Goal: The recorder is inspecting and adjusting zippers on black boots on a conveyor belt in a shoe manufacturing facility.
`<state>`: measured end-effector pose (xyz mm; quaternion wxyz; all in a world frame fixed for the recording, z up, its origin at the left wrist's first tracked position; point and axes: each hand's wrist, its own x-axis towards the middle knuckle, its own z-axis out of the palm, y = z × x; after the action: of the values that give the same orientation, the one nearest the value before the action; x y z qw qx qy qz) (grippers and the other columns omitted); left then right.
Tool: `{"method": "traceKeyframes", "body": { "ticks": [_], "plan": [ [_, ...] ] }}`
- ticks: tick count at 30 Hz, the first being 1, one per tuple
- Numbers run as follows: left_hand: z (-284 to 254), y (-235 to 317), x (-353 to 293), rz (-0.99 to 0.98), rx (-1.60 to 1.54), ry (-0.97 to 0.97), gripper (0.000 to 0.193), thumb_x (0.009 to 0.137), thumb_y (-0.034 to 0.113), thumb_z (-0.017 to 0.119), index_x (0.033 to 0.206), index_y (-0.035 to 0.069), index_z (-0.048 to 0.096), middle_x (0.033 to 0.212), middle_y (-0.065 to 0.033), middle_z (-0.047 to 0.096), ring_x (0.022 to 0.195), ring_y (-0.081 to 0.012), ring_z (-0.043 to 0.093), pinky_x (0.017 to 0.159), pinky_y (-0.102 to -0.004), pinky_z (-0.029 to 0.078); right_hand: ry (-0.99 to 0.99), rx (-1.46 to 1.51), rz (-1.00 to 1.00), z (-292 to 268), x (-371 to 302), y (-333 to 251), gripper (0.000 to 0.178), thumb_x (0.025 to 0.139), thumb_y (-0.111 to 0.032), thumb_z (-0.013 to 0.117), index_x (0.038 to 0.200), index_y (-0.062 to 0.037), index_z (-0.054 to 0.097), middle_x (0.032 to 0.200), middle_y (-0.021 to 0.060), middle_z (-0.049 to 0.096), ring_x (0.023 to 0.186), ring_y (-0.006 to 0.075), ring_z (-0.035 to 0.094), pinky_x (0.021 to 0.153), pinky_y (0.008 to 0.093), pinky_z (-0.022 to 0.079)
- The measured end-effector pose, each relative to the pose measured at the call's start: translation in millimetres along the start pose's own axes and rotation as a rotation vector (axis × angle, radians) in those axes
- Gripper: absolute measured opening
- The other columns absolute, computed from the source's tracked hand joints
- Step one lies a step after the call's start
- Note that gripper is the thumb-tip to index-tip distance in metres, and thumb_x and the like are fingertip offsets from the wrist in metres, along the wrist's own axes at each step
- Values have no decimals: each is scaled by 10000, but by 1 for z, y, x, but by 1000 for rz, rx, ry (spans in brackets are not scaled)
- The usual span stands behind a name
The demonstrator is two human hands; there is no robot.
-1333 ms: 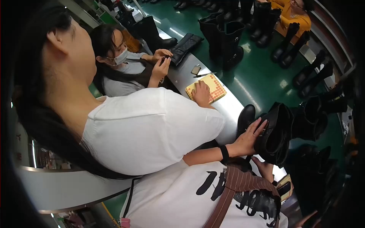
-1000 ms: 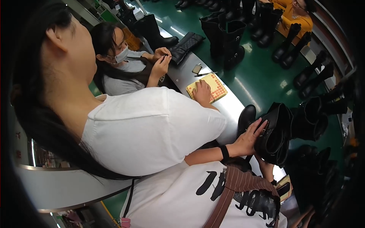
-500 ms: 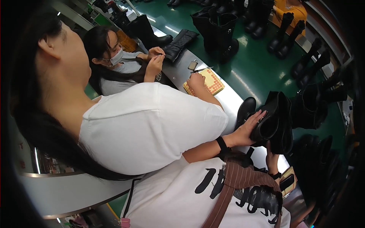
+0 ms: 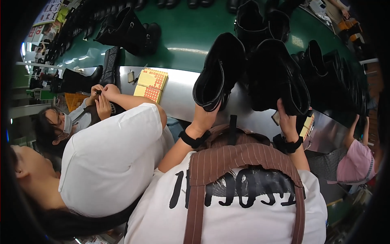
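Note:
My left hand [image 4: 204,118] grips the heel end of a black ankle boot [image 4: 219,71] and holds it up with its opening toward me. A second black boot [image 4: 278,75] is in my right hand [image 4: 287,118], held from below just beside the first. Both wrists wear black bands. Under the boots runs a metal counter [image 4: 178,95], and a green conveyor belt [image 4: 187,38] lies beyond it. My white shirt and brown striped apron fill the lower edge.
A person in a white shirt [image 4: 109,158] leans in at my left, with a masked person [image 4: 61,122] beyond. Yellow sticker sheets [image 4: 151,84] lie on the counter. Several black boots [image 4: 126,30] stand on the belt. A person in pink [image 4: 355,162] works at the right.
The view has swung toward the counter. My left hand lifted its boot higher and both boots are now held up side by side. The neighbour's hand left the sticker sheets.

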<state>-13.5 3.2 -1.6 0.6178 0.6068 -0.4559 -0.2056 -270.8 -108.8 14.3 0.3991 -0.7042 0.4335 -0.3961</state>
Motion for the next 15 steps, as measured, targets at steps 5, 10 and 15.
{"method": "traceKeyframes", "body": {
  "ticks": [5, 10, 15],
  "plan": [
    [0, -9, -17, -277, 43, -239, 265, 806, 23, 671, 1068, -8, 648, 956, -101, 700, 889, -207, 658, 791, -320, 498, -159, -198, 71, -9, -18, 11, 325, 880, -153, 697, 1147, 15, 617, 1089, 91, 647, 997, 176, 587, 879, 301, 464],
    [-10, 1, -19, -305, 324, -317, 631, 740, 197, 783, 1277, 10, 510, 1218, -152, 584, 1200, -272, 484, 958, -366, 415, -140, -142, 139, -19, -26, 13, 304, 847, -161, 732, 1082, 14, 649, 1007, 71, 676, 921, 164, 617, 832, 289, 489],
    [-9, 52, 2, 417, 162, 156, 990, 652, 326, 849, 1423, 41, 297, 1427, -171, 373, 1376, -374, 207, 1110, -463, 237, -577, -489, 597, -28, -29, 11, 278, 861, -224, 695, 1037, -10, 679, 945, 89, 699, 867, 181, 666, 744, 303, 515]
  ]
}}
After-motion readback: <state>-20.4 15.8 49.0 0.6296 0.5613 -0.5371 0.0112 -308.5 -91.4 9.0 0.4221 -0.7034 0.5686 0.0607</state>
